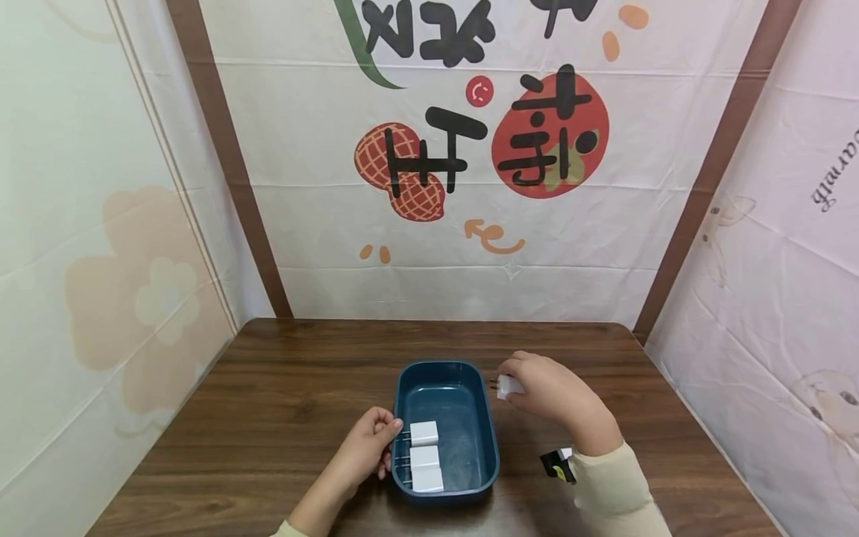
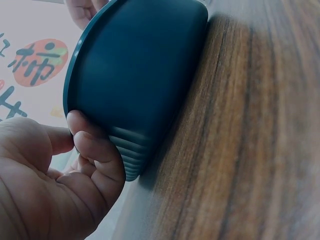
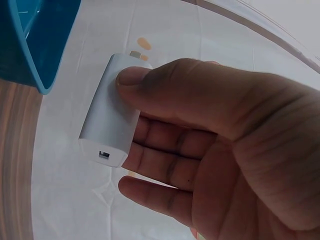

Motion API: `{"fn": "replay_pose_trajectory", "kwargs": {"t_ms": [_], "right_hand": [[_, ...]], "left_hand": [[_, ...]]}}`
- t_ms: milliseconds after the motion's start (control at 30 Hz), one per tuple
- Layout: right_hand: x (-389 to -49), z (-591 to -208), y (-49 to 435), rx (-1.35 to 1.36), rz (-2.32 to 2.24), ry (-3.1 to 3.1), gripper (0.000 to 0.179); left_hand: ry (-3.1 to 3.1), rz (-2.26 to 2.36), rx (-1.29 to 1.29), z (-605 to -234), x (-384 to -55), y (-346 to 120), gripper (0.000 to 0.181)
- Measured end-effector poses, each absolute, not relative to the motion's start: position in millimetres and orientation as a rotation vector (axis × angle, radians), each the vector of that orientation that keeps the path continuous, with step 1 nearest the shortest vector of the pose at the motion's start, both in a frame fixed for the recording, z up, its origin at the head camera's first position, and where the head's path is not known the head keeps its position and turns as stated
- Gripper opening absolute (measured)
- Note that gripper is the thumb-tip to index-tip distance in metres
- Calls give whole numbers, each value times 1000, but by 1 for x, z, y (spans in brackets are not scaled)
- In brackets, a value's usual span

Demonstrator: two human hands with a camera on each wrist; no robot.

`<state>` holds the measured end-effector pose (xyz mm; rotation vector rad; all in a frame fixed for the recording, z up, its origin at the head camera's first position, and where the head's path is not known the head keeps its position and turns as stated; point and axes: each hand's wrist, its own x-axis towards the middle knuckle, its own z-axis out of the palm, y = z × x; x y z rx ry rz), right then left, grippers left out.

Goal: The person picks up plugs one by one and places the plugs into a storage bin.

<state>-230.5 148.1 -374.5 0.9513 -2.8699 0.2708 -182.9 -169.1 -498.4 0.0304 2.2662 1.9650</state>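
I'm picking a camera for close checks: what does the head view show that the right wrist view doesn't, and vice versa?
Only the head view shows the left hand gripping the blue tray and the small black-and-yellow item near the right sleeve.

Only the right wrist view shows the port in the white charger's end.

Both show the right hand holding that charger, the blue tray and part of the wooden table.

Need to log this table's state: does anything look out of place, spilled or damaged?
Nothing looks spilled or damaged. One mild oddity: a small black-and-yellow item lies on the table beside the right sleeve, unlike the white chargers lined up in the blue bin. I can't tell what it is.
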Motion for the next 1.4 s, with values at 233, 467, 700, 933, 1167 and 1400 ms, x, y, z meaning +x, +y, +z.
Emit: {"fn": "replay_pose_trajectory", "kwargs": {"t_ms": [233, 467, 700, 933, 1167, 1400], "right_hand": [[-230, -374, 144, 954, 273, -2870, 33], [-230, -374, 142, 1031, 242, -2791, 34], [-232, -378, 135, 1040, 220, -2752, 34], [-233, -378, 128, 1020, 240, -2788, 35], [-233, -377, 120, 1005, 273, -2806, 37], [-236, -378, 110, 1027, 273, -2823, 38]], "left_hand": [[2270, 1966, 25, -497, -182, -170, 24], [2261, 1971, 37, -498, -183, -170, 23], [2254, 1977, 36, -499, -183, -171, 23], [2259, 1982, 43, -499, -181, -170, 24], [2284, 1966, 19, -499, -182, -168, 24], [2275, 1965, 27, -498, -182, -168, 24]]}}
